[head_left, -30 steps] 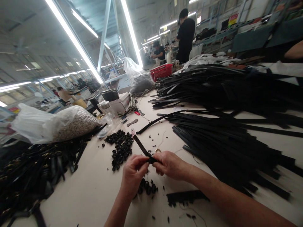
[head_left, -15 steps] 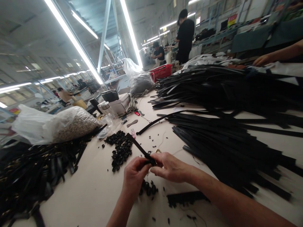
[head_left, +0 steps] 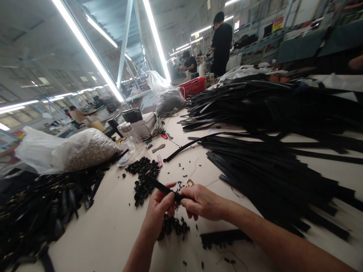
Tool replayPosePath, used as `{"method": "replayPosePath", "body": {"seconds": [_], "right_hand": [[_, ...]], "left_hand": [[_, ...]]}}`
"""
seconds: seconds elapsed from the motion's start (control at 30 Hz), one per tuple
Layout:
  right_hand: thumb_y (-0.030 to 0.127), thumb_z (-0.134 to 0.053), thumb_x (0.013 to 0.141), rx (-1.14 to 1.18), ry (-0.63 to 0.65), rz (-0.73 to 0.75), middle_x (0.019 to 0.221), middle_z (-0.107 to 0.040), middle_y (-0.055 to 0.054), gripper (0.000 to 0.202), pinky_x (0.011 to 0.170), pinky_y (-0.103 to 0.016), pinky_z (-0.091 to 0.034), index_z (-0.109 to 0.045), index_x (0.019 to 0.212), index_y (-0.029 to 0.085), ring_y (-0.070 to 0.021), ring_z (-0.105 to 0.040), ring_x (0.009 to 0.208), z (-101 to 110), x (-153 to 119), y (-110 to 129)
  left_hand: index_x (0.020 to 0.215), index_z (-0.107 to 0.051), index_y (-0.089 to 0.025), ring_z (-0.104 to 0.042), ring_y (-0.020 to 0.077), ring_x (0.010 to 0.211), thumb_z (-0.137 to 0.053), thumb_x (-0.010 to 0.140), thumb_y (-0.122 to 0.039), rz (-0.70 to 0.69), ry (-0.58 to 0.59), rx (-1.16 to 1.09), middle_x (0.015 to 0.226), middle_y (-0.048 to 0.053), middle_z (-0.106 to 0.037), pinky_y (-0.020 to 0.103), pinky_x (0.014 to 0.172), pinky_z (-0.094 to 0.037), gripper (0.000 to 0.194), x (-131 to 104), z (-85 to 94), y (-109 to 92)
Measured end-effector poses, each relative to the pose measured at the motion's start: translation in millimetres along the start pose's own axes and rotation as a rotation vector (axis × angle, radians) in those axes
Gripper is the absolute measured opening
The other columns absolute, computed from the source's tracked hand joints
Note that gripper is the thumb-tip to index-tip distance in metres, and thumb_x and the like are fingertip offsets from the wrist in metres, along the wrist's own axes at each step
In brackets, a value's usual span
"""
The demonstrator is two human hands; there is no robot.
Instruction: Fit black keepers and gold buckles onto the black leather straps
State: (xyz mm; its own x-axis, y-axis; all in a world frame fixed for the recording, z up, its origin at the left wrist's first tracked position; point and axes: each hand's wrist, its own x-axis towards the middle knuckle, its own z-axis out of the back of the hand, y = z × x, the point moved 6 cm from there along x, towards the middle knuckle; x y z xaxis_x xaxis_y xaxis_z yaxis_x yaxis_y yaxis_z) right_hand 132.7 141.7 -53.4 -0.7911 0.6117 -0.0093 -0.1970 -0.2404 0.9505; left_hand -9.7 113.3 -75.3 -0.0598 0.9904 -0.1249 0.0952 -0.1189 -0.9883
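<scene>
Between my two hands runs a short black strap [head_left: 157, 184], its free end slanting up to the left. My left hand [head_left: 159, 207] is closed on it, thumb on top. The fingers of my right hand [head_left: 204, 202] pinch the strap's other end, where a small dark part is too blurred to make out. Just beyond my right fingers lies a gold-coloured buckle [head_left: 190, 183]. A small heap of black loops [head_left: 176, 226] sits below my hands, and a larger pile of black loops [head_left: 144, 174] lies ahead to the left.
Long black straps [head_left: 272, 170] cover the right side, with a thicker stack [head_left: 255, 102] behind. At left are finished-looking black pieces [head_left: 56, 207] and a plastic bag [head_left: 87, 149]. A black strip [head_left: 224, 237] lies near my right forearm. A co-worker [head_left: 222, 45] stands far back.
My left hand has shifted slightly left, and the strap's free end has dropped down and left. More of the buckle shows. Another person's hand at the far right has drawn back to the edge.
</scene>
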Motion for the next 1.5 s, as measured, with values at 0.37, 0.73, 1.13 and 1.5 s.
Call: {"method": "replayPosePath", "body": {"seconds": [0.37,0.73,1.13,1.5], "right_hand": [[0.021,-0.051,0.086,0.11,0.053,-0.065,0.062,-0.063,0.001,0.014,0.047,-0.014,-0.045,-0.064,0.088,0.014,-0.008,-0.059,0.05,-4,1,-13],[0.029,-0.048,0.089,0.087,-0.14,-0.028,0.059,-0.063,0.0,0.022,0.041,-0.015,-0.042,-0.062,0.078,0.015,-0.0082,-0.057,0.043,0,4,-5],[0.051,-0.056,0.086,0.408,-0.069,-0.073,0.052,-0.058,0.002,0.043,0.039,-0.016,-0.04,-0.062,0.101,0.011,-0.0077,-0.049,0.039,-14,7,-21],[0.06,-0.057,0.081,0.34,-0.077,-0.142,0.055,-0.06,0.001,0.062,0.041,-0.022,-0.047,-0.06,0.12,0.012,-0.013,-0.056,0.042,-12,8,-27]], "left_hand": [[0.083,-0.066,-0.014,-0.03,0.0025,0.041,-0.083,0.066,-0.036,0.306,0.115,-0.584,0.054,-0.005,-0.044,0.009,0.036,-0.023,0.033,-6,-17.4,24],[0.099,-0.074,-0.011,-0.036,0.0064,0.046,-0.081,0.071,-0.044,0.043,-0.085,-0.216,0.051,-0.003,-0.048,0.018,0.044,-0.025,0.044,2,-7.4,14],[0.093,-0.074,-0.011,-0.037,0.0054,0.042,-0.084,0.066,-0.039,0.118,0.037,-0.32,0.059,0.001,-0.055,0.019,0.04,-0.021,0.04,0,-14.3,13],[0.094,-0.075,-0.009,-0.036,0.0065,0.036,-0.071,0.073,-0.041,0.006,-0.075,0.046,0.048,-0.003,-0.047,0.018,0.034,-0.026,0.039,0,-16.7,2]]}}
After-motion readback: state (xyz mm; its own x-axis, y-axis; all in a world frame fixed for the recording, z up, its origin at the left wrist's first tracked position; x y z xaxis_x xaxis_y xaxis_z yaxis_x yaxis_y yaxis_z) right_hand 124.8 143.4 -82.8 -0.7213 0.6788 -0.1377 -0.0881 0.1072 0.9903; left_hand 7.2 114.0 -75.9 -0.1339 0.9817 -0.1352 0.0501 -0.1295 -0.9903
